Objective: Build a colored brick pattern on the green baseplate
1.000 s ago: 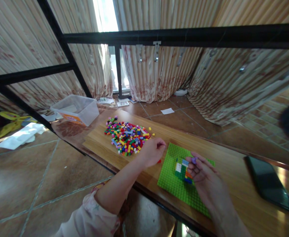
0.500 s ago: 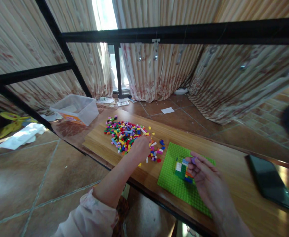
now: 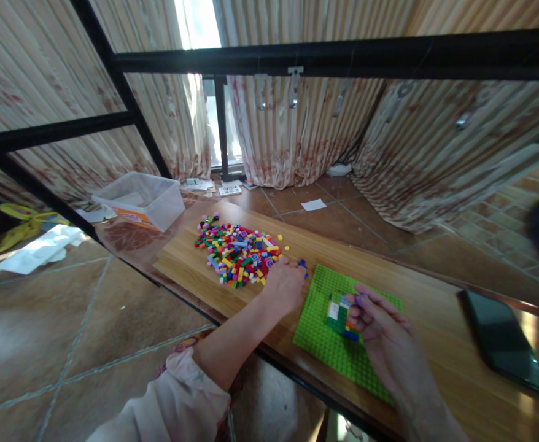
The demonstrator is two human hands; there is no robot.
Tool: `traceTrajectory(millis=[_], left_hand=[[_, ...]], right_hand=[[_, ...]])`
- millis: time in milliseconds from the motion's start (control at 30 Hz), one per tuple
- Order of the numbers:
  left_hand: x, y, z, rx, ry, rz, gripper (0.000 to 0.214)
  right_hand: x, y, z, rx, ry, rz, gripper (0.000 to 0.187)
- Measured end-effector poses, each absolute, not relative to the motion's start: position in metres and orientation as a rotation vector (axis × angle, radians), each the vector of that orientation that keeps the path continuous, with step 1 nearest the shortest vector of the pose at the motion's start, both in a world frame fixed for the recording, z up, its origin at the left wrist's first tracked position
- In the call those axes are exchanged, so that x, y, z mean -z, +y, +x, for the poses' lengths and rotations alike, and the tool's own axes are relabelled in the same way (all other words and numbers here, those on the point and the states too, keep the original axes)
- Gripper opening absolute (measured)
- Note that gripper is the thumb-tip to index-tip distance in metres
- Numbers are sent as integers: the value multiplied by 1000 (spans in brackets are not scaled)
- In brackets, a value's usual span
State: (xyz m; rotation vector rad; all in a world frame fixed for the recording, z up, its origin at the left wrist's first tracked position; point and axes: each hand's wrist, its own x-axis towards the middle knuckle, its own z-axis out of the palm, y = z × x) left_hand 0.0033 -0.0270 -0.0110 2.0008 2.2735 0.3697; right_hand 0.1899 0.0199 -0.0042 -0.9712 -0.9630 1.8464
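Observation:
My left hand (image 3: 286, 286) is over the right end of a pile of small building bricks (image 3: 235, 248) in many colours. Its fingers are curled down among the loose bricks, and the fingertips are hidden. Beside it lie a few blue bricks (image 3: 302, 264). My right hand (image 3: 387, 334) pinches a small purple brick (image 3: 360, 300) between thumb and fingers. It hovers over a green studded baseplate (image 3: 318, 337), next to a small block of joined white, green, blue and orange bricks (image 3: 340, 316). Part of that block is hidden behind my right fingers.
A black phone (image 3: 506, 341) lies at the right on the wooden table (image 3: 428, 307). At the far left end stands a clear plastic box (image 3: 159, 205) with an orange label. A black metal bar (image 3: 343, 61) crosses above the table, in front of curtains.
My left hand has moved right across the pile, toward the baseplate, covering the loose bricks there. My right hand stays in place with the purple brick.

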Motion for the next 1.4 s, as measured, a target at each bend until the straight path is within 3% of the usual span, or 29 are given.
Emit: traceTrajectory(millis=[267,400,633,1000,1267,1400], left_hand=[[11,-25,6,-370,2322,1937,22],[0,-29,11,-729,2232,1785,19],[-5,-28,43,-1352,1520,1307,14],[-9,-33,47,-1193,1762,1509,11],[-6,-30,49,-1269,1416,1360,16],[-9,-30,51,-1235,1544,1310,13]], right_hand=[[4,21,193,-1850,-946,-965,30],[2,21,190,-1931,-885,-961,28],[2,13,180,-2043,-941,-945,26],[5,11,181,-2050,-984,-962,21],[3,13,182,-1998,-979,-953,19],[4,13,181,-1913,-1063,-970,23]])
